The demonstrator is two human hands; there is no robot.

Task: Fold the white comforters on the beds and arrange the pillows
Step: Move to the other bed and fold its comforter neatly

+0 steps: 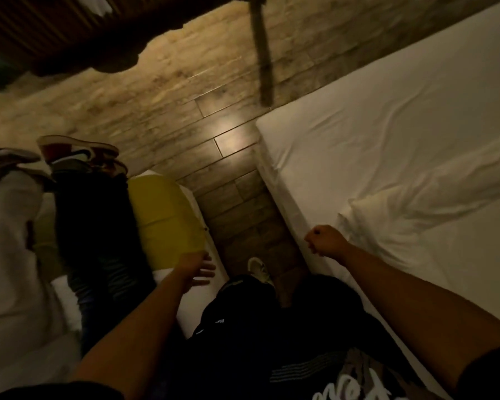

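Observation:
I stand in the narrow gap between two beds. On the right bed, covered by a white sheet, a white pillow lies crumpled near the edge. My right hand hovers over that edge with its fingers curled, holding nothing, just left of the pillow. My left hand stretches out with straight fingers over the edge of the left bed, beside a yellow pillow. No comforter is clearly recognisable in this dim view.
Another person lies on the left bed, with dark trouser legs and sneakers pointing away. Wood-plank floor runs between the beds. A dark furniture piece stands at the far left, and a thin post hangs near the right bed's corner.

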